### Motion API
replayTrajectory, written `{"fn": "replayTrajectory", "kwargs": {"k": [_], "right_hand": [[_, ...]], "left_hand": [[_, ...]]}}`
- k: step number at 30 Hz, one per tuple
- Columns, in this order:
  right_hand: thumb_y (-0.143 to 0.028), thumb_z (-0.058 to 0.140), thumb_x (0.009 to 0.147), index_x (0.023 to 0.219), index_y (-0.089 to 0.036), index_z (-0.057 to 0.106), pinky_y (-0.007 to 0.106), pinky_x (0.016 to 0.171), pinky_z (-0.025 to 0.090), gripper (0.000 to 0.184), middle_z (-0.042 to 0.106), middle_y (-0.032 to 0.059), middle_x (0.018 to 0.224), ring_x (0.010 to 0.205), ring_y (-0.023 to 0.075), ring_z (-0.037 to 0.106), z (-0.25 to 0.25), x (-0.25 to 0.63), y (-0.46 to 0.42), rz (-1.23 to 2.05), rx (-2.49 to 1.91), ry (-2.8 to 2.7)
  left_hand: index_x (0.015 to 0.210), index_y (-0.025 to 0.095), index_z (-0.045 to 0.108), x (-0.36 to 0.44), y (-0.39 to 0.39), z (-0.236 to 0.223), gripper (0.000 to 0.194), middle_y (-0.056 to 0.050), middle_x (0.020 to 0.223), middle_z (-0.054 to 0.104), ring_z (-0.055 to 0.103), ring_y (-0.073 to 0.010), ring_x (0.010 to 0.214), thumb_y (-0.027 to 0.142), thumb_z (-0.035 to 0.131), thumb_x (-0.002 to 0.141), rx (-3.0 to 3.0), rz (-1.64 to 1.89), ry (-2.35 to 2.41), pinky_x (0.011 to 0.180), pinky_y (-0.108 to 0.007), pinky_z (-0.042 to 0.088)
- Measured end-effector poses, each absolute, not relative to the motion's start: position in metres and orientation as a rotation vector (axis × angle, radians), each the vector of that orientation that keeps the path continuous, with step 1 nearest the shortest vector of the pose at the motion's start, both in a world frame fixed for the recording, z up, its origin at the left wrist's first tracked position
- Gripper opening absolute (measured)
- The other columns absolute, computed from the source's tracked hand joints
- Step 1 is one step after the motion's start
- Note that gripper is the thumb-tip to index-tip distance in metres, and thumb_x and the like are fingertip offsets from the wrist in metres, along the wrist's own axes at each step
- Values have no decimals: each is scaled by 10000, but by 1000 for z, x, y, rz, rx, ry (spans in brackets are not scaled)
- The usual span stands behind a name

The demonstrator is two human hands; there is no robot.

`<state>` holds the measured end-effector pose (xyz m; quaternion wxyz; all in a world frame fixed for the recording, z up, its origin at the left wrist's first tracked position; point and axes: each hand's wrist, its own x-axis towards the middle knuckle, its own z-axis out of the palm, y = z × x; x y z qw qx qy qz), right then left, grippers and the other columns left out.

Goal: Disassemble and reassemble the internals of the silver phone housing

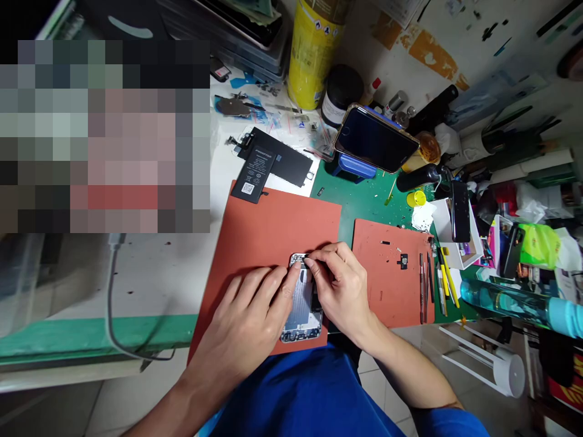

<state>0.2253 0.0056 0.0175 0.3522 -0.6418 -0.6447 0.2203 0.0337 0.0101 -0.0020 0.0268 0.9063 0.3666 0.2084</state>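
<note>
An opened smartphone [299, 303], its silver metal inside showing, lies on the left orange mat [273, 224]. My left hand [252, 315] rests over the phone's left edge, fingers stretched out and the foremost fingertip touching its top end. At that same end, my right hand [344, 285] is closed in a pinch, thumb and index finger pressed together. Whatever sits between those fingertips is too small to make out. The fingers cover part of the phone's top and right side. A black phone battery [255, 173] lies at the mat's far left corner, beside another flat black part [291, 161].
Tweezers and screwdrivers [441, 276] line the right orange mat [378, 291], with small parts nearby. Behind stand a phone [376, 139] on a blue holder and a yellow can [314, 54]. A blue bottle [505, 297] lies right. A blurred-out person is at left, near a cable [109, 303].
</note>
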Motion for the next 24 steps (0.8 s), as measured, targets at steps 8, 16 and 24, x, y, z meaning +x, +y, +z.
{"fn": "replayTrajectory", "kwargs": {"k": [8, 16, 24], "right_hand": [[-125, 629, 1044, 1037, -205, 762, 315, 829, 630, 155, 703, 52, 968, 904, 170, 711, 19, 225, 7, 566, -1649, -1636], [-146, 642, 1054, 1050, -215, 753, 316, 803, 613, 130, 730, 45, 955, 894, 172, 716, 41, 240, -27, 469, -1776, -1559], [-284, 632, 1080, 1032, -207, 656, 275, 629, 537, 94, 685, 21, 869, 728, 160, 702, 34, 239, -85, 340, -2119, -1624]], "left_hand": [[1438, 75, 635, 34, 10, -2, 417, -150, 1172, 753, 675, -323, 1039, 94, 626, 1021, 2808, 630, 1142, 873, -478, 521], [1450, 74, 629, 32, 8, -3, 446, -160, 1188, 753, 683, -328, 1047, 106, 639, 1005, 2814, 569, 1142, 872, -487, 536], [1484, 89, 597, 34, 10, -1, 463, -155, 1174, 739, 660, -319, 1033, 98, 604, 1021, 2828, 560, 1151, 872, -469, 523]]}}
